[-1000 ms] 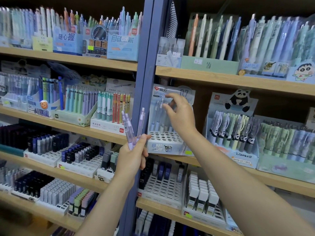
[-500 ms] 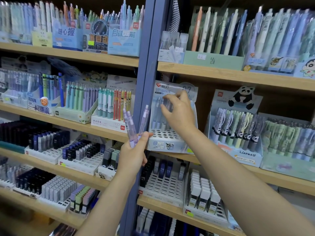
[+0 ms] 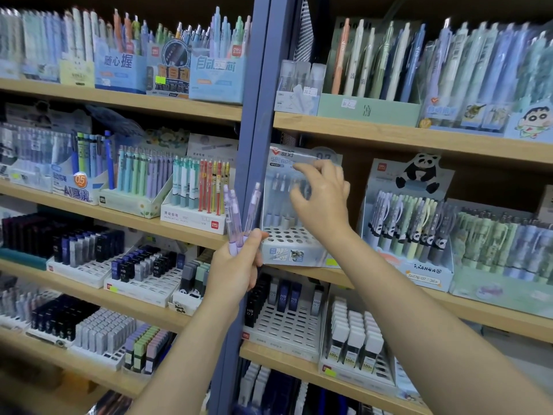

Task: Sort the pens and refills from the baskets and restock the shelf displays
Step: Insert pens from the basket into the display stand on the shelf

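Lifted slightly: right hand (image 3: 321, 202), fingers loosely spread, at pale perforated pen display (image 3: 287, 235) beside blue upright (image 3: 254, 139). Left hand (image 3: 235, 271) gripping slim lilac pens (image 3: 236, 217) below, front holes free.

— What is the left hand (image 3: 236, 274) holding?

— 3 pale purple pens (image 3: 236, 217), gripped at their lower ends and fanned upward in front of the blue shelf post.

— And the pen display box (image 3: 287, 241)?

— It is pale blue with a printed backboard and rows of round holes, most of them empty. It sits tilted on the wooden shelf, with a few pale pens standing at its back. The right hand (image 3: 321, 202) reaches among those.
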Motion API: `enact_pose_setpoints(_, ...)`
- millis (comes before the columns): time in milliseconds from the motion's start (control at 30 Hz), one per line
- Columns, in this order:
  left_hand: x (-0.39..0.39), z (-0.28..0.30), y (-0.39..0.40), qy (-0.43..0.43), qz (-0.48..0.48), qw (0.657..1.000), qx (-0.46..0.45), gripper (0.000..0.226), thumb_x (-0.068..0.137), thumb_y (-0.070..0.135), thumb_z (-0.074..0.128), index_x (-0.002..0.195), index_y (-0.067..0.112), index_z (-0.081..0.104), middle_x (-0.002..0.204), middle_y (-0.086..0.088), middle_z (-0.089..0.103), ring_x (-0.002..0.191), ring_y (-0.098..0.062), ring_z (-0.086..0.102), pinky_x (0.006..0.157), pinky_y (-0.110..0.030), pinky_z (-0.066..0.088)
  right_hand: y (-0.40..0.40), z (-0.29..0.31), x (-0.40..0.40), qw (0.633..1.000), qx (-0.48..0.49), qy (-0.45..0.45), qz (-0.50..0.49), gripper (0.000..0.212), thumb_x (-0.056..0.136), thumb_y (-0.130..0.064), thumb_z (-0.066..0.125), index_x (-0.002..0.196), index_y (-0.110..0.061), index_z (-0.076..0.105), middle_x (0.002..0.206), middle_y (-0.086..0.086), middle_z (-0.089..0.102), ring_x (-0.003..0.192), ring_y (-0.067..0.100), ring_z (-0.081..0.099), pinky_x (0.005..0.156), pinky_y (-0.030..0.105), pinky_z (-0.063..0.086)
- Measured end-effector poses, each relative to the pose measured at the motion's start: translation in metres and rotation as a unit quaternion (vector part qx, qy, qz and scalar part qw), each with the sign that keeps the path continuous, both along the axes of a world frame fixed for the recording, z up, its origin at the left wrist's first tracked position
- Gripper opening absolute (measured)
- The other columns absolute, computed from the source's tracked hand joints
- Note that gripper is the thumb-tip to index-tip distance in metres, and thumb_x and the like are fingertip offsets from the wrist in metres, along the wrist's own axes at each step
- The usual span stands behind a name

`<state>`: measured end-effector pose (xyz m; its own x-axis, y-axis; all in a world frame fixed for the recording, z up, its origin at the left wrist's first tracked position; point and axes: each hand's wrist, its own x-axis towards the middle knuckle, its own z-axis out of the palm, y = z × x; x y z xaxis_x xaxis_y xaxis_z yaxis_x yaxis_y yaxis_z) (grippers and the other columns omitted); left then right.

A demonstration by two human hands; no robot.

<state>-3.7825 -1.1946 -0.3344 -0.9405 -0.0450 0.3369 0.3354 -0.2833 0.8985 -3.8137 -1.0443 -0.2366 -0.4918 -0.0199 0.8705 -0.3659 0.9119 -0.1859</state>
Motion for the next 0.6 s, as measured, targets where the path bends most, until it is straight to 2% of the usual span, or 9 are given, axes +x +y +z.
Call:
enact_pose_setpoints(67,0.002,0.004,0.002,-0.005,-0.024,1.0,0.009,0.024,0.102,0.034,0.056,0.105,0.017,0.072,0.056,0.004,0.045,0.041,-0.008,0.029,0.04,-0.021,0.023,0.001,-0.001,0.019,0.994,-0.08,-0.015,0.07,0.021,0.094,-0.015,0.056,0.106,-0.016,0.074,0.098,-0.004,0.061,0.1,0.013,0.054,0.089,0.032,0.041)
enact_pose_setpoints(133,0.007,0.01,0.006,-0.007,-0.051,0.999,0.001,0.024,0.101,0.031,0.057,0.11,0.012,0.07,0.056,0.003,0.038,0.044,-0.01,0.024,0.041,-0.021,0.019,-0.001,-0.002,0.038,0.962,-0.179,-0.121,0.167,0.021,0.095,-0.016,0.056,0.092,-0.014,0.076,0.074,-0.003,0.065,0.069,0.009,0.057,0.071,0.028,0.048)
enact_pose_setpoints(167,0.009,0.012,0.009,-0.008,-0.068,0.998,-0.008,0.023,0.1,0.03,0.058,0.109,0.012,0.07,0.057,0.002,0.036,0.045,-0.011,0.022,0.041,-0.022,0.018,-0.003,-0.002,0.047,0.939,-0.212,-0.178,0.202,0.02,0.096,-0.02,0.057,0.089,-0.013,0.075,0.065,-0.001,0.062,0.057,0.011,0.053,0.06,0.025,0.047)
enact_pose_setpoints(233,0.016,0.016,0.014,-0.01,-0.103,0.994,-0.035,0.018,0.099,0.031,0.06,0.098,0.015,0.067,0.059,0.0,0.035,0.045,-0.012,0.022,0.043,-0.023,0.018,-0.003,-0.003,0.057,0.909,-0.23,-0.254,0.237,0.025,0.096,-0.027,0.063,0.082,-0.009,0.071,0.056,-0.001,0.057,0.048,0.013,0.046,0.048,0.02,0.04)
enact_pose_setpoints(300,0.021,0.018,0.019,-0.006,-0.128,0.99,-0.062,0.021,0.099,0.035,0.061,0.089,0.015,0.061,0.06,-0.001,0.04,0.044,-0.012,0.025,0.043,-0.024,0.019,0.003,-0.004,0.062,0.9,-0.23,-0.283,0.238,0.031,0.095,-0.028,0.065,0.083,0.001,0.068,0.052,-0.005,0.053,0.046,0.013,0.043,0.045,0.019,0.036)
enact_pose_setpoints(367,0.024,0.018,0.021,-0.004,-0.132,0.989,-0.069,0.027,0.097,0.038,0.062,0.097,0.011,0.062,0.062,0.0,0.045,0.043,-0.012,0.026,0.042,-0.024,0.021,0.011,-0.004,0.063,0.896,-0.249,-0.288,0.23,0.031,0.096,-0.027,0.065,0.091,0.004,0.069,0.057,-0.004,0.057,0.049,0.015,0.048,0.047,0.022,0.039)
enact_pose_setpoints(500,0.026,0.014,0.021,-0.028,-0.093,0.994,-0.041,0.025,0.097,0.034,0.065,0.098,0.01,0.07,0.059,-0.004,0.049,0.039,-0.012,0.028,0.038,-0.021,0.022,0.031,0.0,0.063,0.862,-0.358,-0.258,0.251,0.018,0.101,-0.019,0.057,0.096,-0.007,0.069,0.086,0.009,0.064,0.065,0.018,0.062,0.056,0.029,0.052)
enact_pose_setpoints(600,0.022,0.011,0.019,-0.045,-0.055,0.997,-0.041,0.022,0.094,0.035,0.069,0.104,0.016,0.074,0.05,0.004,0.04,0.04,-0.009,0.027,0.039,-0.02,0.024,0.05,0.005,0.058,0.881,-0.377,-0.189,0.214,0.011,0.101,-0.016,0.056,0.102,-0.01,0.066,0.092,0.013,0.068,0.069,0.017,0.067,0.065,0.029,0.058)
